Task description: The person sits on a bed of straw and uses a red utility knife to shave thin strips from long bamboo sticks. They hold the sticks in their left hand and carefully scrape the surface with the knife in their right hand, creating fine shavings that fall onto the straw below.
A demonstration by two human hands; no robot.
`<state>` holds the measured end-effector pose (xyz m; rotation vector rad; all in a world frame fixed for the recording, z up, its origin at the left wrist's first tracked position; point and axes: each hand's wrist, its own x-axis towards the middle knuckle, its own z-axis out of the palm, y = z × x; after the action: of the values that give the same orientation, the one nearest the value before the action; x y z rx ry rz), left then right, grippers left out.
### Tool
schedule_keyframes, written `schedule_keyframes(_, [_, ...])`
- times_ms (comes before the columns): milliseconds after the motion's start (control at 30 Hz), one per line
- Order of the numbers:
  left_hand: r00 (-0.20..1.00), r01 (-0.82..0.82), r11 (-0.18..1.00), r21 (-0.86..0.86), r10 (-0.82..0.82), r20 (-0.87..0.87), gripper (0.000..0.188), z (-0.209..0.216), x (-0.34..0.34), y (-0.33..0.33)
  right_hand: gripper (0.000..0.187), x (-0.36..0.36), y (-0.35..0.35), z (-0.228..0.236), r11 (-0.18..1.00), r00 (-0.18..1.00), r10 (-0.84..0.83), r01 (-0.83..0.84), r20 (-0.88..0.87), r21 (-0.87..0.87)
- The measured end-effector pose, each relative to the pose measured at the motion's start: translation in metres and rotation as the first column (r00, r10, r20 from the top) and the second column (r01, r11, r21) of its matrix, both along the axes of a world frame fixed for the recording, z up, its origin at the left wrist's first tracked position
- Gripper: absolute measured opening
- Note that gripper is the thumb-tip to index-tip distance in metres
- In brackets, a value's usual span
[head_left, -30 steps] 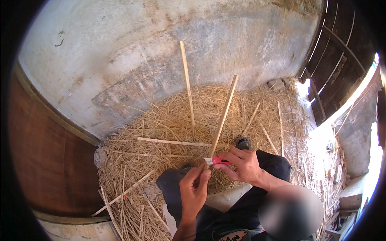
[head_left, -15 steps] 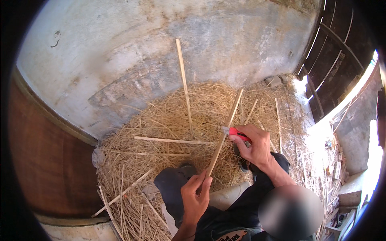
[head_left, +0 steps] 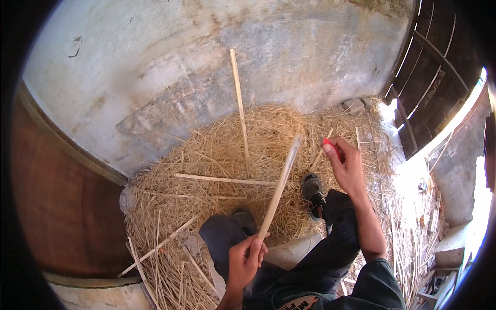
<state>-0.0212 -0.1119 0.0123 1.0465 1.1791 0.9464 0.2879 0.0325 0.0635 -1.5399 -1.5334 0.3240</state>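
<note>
My left hand (head_left: 245,261) is closed round the lower end of a pale bamboo strip (head_left: 279,189), which slants up and to the right over the straw. To the right of the strip's upper part, my right hand (head_left: 347,166) grips a red box cutter (head_left: 332,146). The cutter is apart from the strip, and its blade cannot be made out. Most of its handle is hidden by my fingers.
Straw and shavings (head_left: 206,160) cover the ground. Another strip (head_left: 239,103) leans on the stained wall (head_left: 170,77); a shorter strip (head_left: 222,180) lies crosswise. A brown panel (head_left: 72,206) stands left, dark slatted boards (head_left: 429,62) right. My shoe (head_left: 312,194) rests on the straw.
My right hand has lifted the box cutter off the strip, moving up and right. The strip's upper end has dropped lower and shifted slightly left; my left hand keeps hold of it.
</note>
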Motion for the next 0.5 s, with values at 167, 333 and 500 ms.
schedule_keyframes(167, [0.999, 0.013, 1.0, -0.015, -0.013, 0.031, 0.036, 0.006, 0.006, 0.021, 0.018, -0.028, -0.017, -0.007, 0.969, 0.97, 0.245, -0.245, 0.005, 0.043])
schedule_keyframes(333, [1.0, -0.012, 1.0, 0.02, 0.013, -0.02, 0.033, 0.016, 0.018, 0.034, 0.023, -0.049, -0.027, -0.024, 0.881, 0.903, 0.398, -0.426, 0.163, 0.206])
schedule_keyframes(500, [0.996, -0.041, 0.996, 0.074, 0.047, -0.079, 0.03, 0.025, 0.029, 0.039, 0.027, -0.062, -0.04, -0.023, 0.856, 0.857, 0.395, -0.474, 0.33, 0.207])
